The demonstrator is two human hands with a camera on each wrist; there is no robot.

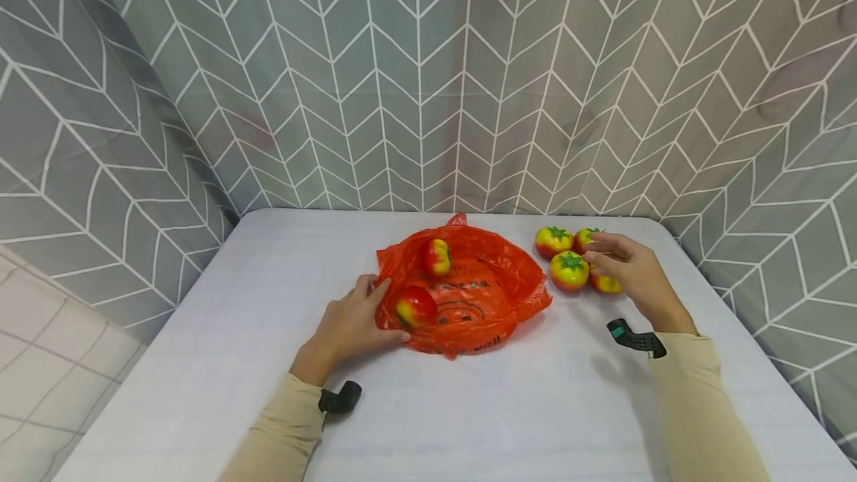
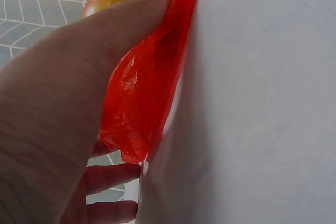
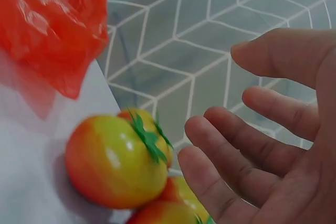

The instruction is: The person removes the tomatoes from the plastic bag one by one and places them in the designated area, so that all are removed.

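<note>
A crumpled red plastic bag [image 1: 469,296] lies on the table with its mouth spread. In it are two red-and-yellow tomatoes, one tomato [image 1: 437,256] farther back and another tomato [image 1: 416,306] near the left side. My left hand [image 1: 351,322] touches the bag's left edge, thumb laid along the plastic [image 2: 142,93] and fingers spread behind it. To the right, my right hand [image 1: 632,274] hovers over a cluster of several tomatoes [image 1: 569,271] with green leafy tops. Its fingers are loosely bent and apart, holding nothing; the tomato [image 3: 115,161] in the right wrist view is not touched.
A white-covered table [image 1: 495,422] carries everything. Behind it and along both sides hangs a grey curtain [image 1: 428,95] with white chevron lines. The tomato cluster sits near the table's back right corner, a short gap from the bag.
</note>
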